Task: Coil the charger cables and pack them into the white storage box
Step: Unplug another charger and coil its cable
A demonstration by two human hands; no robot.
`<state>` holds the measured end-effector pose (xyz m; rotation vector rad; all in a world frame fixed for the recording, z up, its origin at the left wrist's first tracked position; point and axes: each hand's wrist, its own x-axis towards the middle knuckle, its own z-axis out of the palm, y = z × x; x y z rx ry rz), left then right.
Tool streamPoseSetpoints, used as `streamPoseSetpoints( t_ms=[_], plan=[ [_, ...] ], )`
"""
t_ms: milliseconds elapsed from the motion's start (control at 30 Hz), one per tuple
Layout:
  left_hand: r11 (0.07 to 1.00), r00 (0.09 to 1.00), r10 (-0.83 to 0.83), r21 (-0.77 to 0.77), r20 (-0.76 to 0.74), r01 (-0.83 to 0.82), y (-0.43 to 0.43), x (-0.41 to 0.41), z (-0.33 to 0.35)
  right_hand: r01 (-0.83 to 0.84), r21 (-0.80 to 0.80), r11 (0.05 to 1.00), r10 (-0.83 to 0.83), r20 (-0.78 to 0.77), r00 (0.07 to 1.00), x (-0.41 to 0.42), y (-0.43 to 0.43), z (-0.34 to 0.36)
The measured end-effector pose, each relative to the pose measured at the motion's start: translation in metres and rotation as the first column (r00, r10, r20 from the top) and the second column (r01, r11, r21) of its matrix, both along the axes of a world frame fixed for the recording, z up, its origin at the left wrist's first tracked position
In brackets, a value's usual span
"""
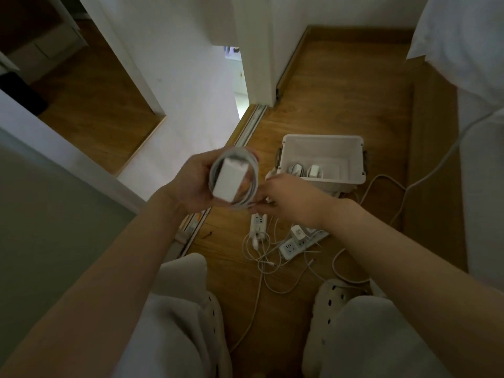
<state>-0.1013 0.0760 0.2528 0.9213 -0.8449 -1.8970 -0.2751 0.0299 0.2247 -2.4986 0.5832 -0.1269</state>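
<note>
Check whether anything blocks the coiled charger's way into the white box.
Nothing visible does. The coiled charger sits in the left hand, left of the white storage box, whose top is open. Two packed chargers lie at its near-left bottom; the rest is free.

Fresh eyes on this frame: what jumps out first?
Centre frame, the left hand holds a white charger brick ringed by its coiled cable, with the right hand at the coil's edge. Behind sits the open white storage box on the wood floor, chargers already inside; loose cables and power strips lie tangled below.
</note>
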Motion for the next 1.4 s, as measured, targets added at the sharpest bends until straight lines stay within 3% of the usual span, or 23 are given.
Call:
streamPoseSetpoints(
  t_ms=[67, 200, 267, 367, 500, 567, 733, 767, 833, 900, 933, 1200, 1400],
  plan=[
    [1.000, 0.942, 0.023, 0.007, 0.336, -0.027, 0.002, -0.002, 0.002, -0.034, -0.130, 0.991, 0.024, -0.075, 0.997, 0.002, 0.004, -0.001],
    [0.999, 0.894, -0.013, 0.038, 0.448, -0.005, 0.000, -0.001, 0.002, -0.024, -0.302, 0.953, -0.032, -0.178, 0.983, 0.005, 0.008, -0.006],
    [1.000, 0.911, -0.009, 0.029, 0.412, -0.004, -0.001, 0.003, 0.001, -0.010, -0.363, 0.932, -0.062, -0.186, 0.981, 0.003, 0.006, -0.006],
    [1.000, 0.935, 0.007, 0.012, 0.356, -0.012, -0.001, 0.011, -0.001, 0.033, -0.335, 0.942, -0.089, -0.154, 0.984, -0.003, 0.003, -0.005],
    [0.997, 0.985, 0.025, 0.062, 0.173, -0.036, -0.004, 0.022, -0.006, 0.106, -0.297, 0.949, -0.138, -0.088, 0.987, -0.004, 0.001, -0.011],
    [0.990, 0.976, 0.092, 0.087, 0.198, -0.111, -0.005, 0.024, -0.011, 0.146, -0.242, 0.959, -0.166, -0.066, 0.984, -0.003, -0.001, -0.015],
    [0.911, 0.930, 0.347, 0.192, 0.120, -0.365, -0.007, 0.011, -0.023, 0.054, -0.386, 0.921, -0.154, -0.233, 0.960, 0.002, 0.008, -0.019],
    [0.890, 0.914, 0.394, 0.212, 0.093, -0.405, -0.008, 0.005, -0.025, 0.075, -0.320, 0.945, -0.150, -0.216, 0.965, 0.006, 0.014, -0.020],
    [0.855, 0.884, 0.464, 0.236, 0.055, -0.463, -0.010, -0.004, -0.027, 0.147, -0.006, 0.989, -0.147, -0.115, 0.982, 0.013, 0.029, -0.023],
    [0.832, 0.861, 0.508, 0.240, 0.030, -0.500, -0.011, -0.005, -0.026, 0.187, 0.257, 0.948, -0.183, -0.039, 0.982, 0.017, 0.037, -0.025],
    [0.823, 0.851, 0.525, 0.241, 0.021, -0.514, -0.012, -0.003, -0.024, 0.202, 0.303, 0.931, -0.204, -0.027, 0.979, 0.016, 0.037, -0.025],
    [0.812, 0.838, 0.544, 0.228, 0.039, -0.538, -0.004, 0.018, -0.018, 0.180, -0.051, 0.982, -0.180, 0.011, 0.984, 0.005, 0.018, -0.032],
    [0.906, 0.944, 0.326, 0.268, 0.054, -0.328, 0.005, 0.029, -0.010, 0.316, 0.024, 0.949, -0.317, 0.075, 0.946, -0.002, 0.007, -0.036]
  ],
)
